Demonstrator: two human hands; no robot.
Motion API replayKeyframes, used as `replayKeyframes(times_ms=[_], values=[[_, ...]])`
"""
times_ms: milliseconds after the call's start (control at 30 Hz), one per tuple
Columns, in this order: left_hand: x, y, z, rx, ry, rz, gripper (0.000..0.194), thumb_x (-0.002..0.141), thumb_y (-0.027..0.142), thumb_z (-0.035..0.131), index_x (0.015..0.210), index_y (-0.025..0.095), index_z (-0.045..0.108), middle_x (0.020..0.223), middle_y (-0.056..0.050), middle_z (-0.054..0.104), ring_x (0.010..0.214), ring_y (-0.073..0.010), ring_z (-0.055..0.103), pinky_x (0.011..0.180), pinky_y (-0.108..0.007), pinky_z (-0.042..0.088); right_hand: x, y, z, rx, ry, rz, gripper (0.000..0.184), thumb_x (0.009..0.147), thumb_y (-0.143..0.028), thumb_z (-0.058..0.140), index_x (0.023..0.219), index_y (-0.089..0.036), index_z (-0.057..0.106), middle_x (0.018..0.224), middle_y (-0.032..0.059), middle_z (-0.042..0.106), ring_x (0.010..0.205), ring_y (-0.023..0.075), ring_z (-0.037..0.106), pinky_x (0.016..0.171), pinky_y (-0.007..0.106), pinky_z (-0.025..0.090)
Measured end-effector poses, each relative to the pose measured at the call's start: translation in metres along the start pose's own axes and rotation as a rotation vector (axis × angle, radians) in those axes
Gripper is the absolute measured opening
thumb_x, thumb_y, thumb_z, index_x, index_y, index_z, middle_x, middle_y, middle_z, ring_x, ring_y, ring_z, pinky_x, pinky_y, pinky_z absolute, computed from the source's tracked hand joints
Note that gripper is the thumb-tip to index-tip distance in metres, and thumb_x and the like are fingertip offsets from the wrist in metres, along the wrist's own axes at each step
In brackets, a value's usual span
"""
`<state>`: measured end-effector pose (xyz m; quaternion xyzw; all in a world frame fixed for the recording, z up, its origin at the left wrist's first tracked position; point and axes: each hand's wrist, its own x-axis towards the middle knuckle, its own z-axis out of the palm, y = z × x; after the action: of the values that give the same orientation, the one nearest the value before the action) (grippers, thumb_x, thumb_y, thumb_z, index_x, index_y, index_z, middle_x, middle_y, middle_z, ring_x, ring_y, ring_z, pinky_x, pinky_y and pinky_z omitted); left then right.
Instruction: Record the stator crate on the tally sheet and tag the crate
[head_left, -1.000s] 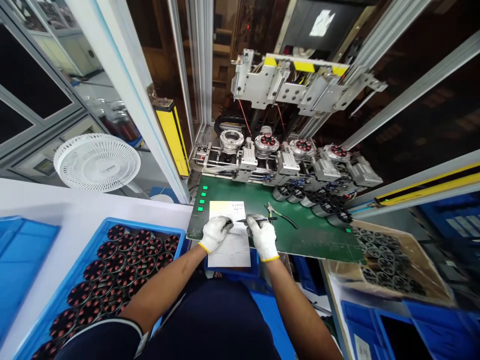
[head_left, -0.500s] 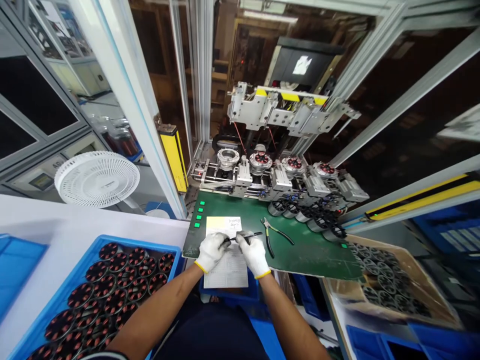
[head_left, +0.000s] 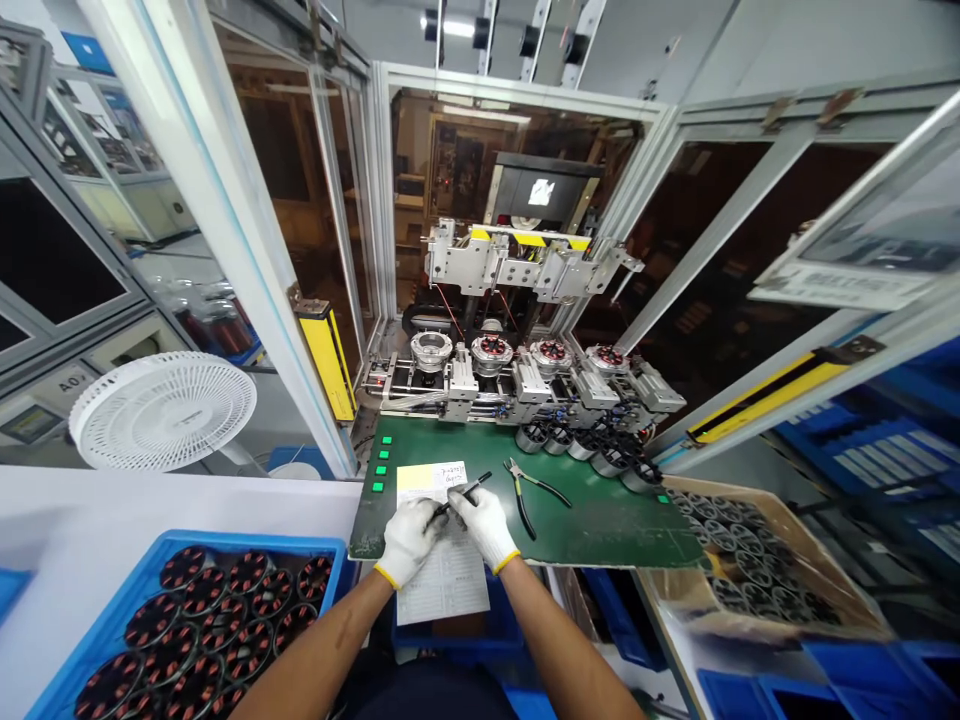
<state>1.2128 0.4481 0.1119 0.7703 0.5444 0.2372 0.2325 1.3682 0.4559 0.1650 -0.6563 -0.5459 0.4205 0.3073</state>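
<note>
Both my hands wear white gloves with yellow cuffs and meet over a printed paper sheet lying on the green mat. My right hand is closed around a black pen whose far end points up and right. My left hand is closed too, its fingertips at the pen's near end. A yellow sticky patch and handwriting mark the sheet's top.
Pliers lie on the mat right of my hands. Behind stands a machine fixture holding wound stators. A blue tray of copper-wound stators sits at lower left, a cardboard box of parts at right, a white fan at left.
The view has tilted upward, showing more of the enclosure. My hands have come closer together on the pen, which has swung from lying level to slanting up-right.
</note>
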Motion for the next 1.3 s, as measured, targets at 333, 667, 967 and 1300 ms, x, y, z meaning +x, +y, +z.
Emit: replayKeyframes(times_ms=[333, 667, 967, 1300], values=[[0.000, -0.002, 0.002, 0.009, -0.021, 0.033, 0.030, 0.092, 0.038, 0.042, 0.102, 0.021, 0.066, 0.106, -0.006, 0.067, 0.101, -0.0237, 0.059, 0.087, -0.036, 0.046, 0.006, -0.010, -0.016, -0.001, -0.062, -0.115, 0.026, 0.079, -0.036, 0.058, 0.092, -0.016, 0.070, 0.090, 0.0057, 0.073, 0.085, 0.0205, 0.066, 0.076, 0.030, 0.051], [0.000, -0.003, 0.001, -0.023, -0.040, 0.032, 0.036, 0.094, 0.044, 0.039, 0.103, 0.021, 0.064, 0.107, -0.007, 0.067, 0.101, -0.0236, 0.058, 0.088, -0.036, 0.044, 0.003, -0.026, -0.037, -0.245, -0.021, -0.220, 0.029, 0.091, -0.038, 0.043, 0.078, -0.019, 0.062, 0.066, -0.0008, 0.061, 0.061, 0.0120, 0.054, 0.058, 0.024, 0.035], [-0.001, -0.007, 0.002, 0.009, -0.064, -0.002, 0.041, 0.094, 0.044, 0.036, 0.107, 0.019, 0.066, 0.112, -0.008, 0.068, 0.105, -0.0242, 0.058, 0.090, -0.035, 0.045, 0.005, -0.018, -0.022, -0.271, -0.023, -0.164, 0.028, 0.093, -0.034, 0.039, 0.083, -0.019, 0.060, 0.065, -0.0007, 0.061, 0.060, 0.0115, 0.054, 0.056, 0.022, 0.034], [0.007, 0.011, -0.009, 0.009, -0.158, -0.080, 0.036, 0.085, 0.041, 0.053, 0.112, 0.020, 0.064, 0.114, -0.008, 0.065, 0.104, -0.0230, 0.059, 0.089, -0.033, 0.045, -0.004, -0.042, -0.050, -0.483, 0.079, -0.252, 0.029, 0.093, -0.040, 0.042, 0.094, -0.021, 0.063, 0.090, 0.0049, 0.069, 0.087, 0.0186, 0.062, 0.073, 0.026, 0.038]])
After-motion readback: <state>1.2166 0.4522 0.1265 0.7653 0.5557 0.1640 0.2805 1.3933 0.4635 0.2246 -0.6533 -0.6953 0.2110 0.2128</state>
